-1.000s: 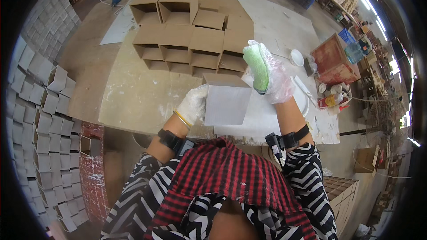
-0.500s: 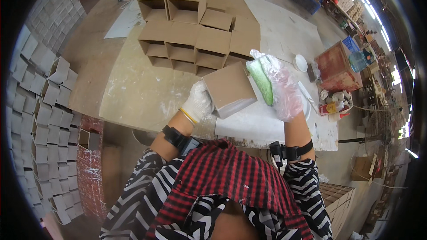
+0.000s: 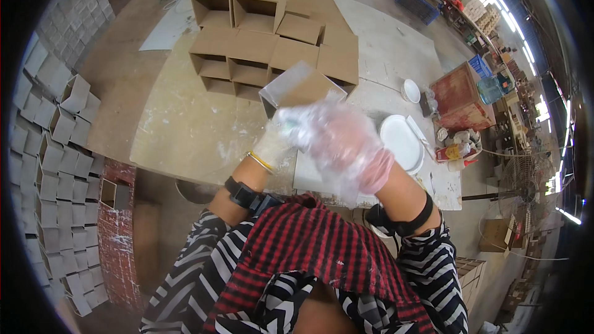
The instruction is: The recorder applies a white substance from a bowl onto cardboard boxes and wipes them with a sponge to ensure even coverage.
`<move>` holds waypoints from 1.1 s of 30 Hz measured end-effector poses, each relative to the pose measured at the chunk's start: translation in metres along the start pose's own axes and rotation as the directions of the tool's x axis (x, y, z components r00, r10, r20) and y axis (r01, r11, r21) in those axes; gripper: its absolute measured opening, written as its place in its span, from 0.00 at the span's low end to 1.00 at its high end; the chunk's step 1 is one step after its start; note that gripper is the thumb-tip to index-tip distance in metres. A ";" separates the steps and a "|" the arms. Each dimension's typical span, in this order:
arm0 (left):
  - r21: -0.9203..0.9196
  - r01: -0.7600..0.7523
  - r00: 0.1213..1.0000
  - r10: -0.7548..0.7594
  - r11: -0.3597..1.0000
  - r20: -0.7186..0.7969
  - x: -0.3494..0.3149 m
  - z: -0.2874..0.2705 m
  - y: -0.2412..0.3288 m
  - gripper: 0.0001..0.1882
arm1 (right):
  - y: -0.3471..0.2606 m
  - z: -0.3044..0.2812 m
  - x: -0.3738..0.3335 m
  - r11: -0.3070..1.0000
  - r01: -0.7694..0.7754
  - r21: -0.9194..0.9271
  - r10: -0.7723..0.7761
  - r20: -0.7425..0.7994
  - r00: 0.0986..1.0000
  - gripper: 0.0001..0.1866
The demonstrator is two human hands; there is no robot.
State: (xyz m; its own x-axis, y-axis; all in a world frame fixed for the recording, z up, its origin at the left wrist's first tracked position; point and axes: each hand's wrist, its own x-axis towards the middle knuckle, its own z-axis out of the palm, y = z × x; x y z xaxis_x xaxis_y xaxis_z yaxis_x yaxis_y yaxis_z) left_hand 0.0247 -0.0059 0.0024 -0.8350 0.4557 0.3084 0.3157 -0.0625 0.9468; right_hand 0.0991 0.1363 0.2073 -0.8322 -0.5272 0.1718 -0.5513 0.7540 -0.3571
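Note:
A brown cardboard box (image 3: 303, 83) is tilted above the table, with a wet whitish film on its upper left side. My left hand (image 3: 272, 139), in a white knit glove, grips the box at its near left side; its fingertips are partly covered. Reaching across to the box's near side is my right hand (image 3: 343, 142), blurred, in a pink glove under clear plastic. Its fingers are closed round a green sponge pad, nearly all hidden now. To the right of that hand lies a white plate (image 3: 402, 143) with whitish liquid.
Stacked open cardboard boxes (image 3: 257, 52) stand on the table (image 3: 179, 117) beyond my hands. A white bowl (image 3: 411, 91) and a flat white stick (image 3: 420, 133) are at right, near a red cabinet (image 3: 461, 96). Piled grey-white boxes (image 3: 55, 192) line the left.
My right hand has swung left with the green sponge pad to the box's near side. The box has turned and moved slightly away, so its whitish side faces up.

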 end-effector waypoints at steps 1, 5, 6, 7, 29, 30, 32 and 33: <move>-0.188 -0.022 0.999 0.030 0.982 0.040 0.003 -0.001 0.001 0.29 | -0.004 0.000 0.001 0.992 -0.045 0.117 0.044 0.012 0.999 0.21; -0.302 -0.021 0.999 0.011 0.953 -0.035 0.005 0.001 -0.001 0.26 | -0.009 -0.031 0.009 0.803 -0.350 0.482 0.468 -0.148 0.871 0.19; -0.337 -0.056 0.997 0.032 0.940 -0.076 0.007 0.003 -0.003 0.25 | -0.009 -0.038 0.012 0.880 -0.351 0.319 0.417 -0.166 0.894 0.19; -0.369 -0.093 0.992 0.053 0.925 -0.118 0.006 0.005 -0.005 0.25 | -0.012 -0.041 0.013 0.916 -0.370 0.152 0.395 -0.197 0.897 0.19; -0.525 0.076 0.996 -0.040 0.848 0.079 -0.004 -0.001 0.003 0.19 | -0.033 0.028 0.019 0.973 -0.137 0.184 0.143 -0.022 0.989 0.15; -0.285 -0.040 0.998 0.051 0.958 0.030 -0.006 0.000 0.012 0.18 | -0.036 0.031 0.020 0.969 -0.070 0.239 0.111 -0.160 0.981 0.15; -0.539 0.056 0.995 -0.089 0.840 -0.035 0.001 -0.007 0.029 0.16 | -0.029 0.019 0.019 0.984 -0.069 0.163 0.108 -0.247 0.963 0.15; -0.646 0.017 0.995 -0.076 0.763 -0.065 0.002 -0.009 0.037 0.15 | -0.022 0.009 0.018 0.994 -0.070 0.089 0.087 -0.194 0.977 0.13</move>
State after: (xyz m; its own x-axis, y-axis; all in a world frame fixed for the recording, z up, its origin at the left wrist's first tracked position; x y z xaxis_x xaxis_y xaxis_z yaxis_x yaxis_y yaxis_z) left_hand 0.0306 -0.0156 0.0385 -0.8840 0.4009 0.2404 -0.0644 -0.6139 0.7868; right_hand 0.0968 0.1070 0.2097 -0.8724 -0.3738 0.3151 -0.4839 0.7514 -0.4486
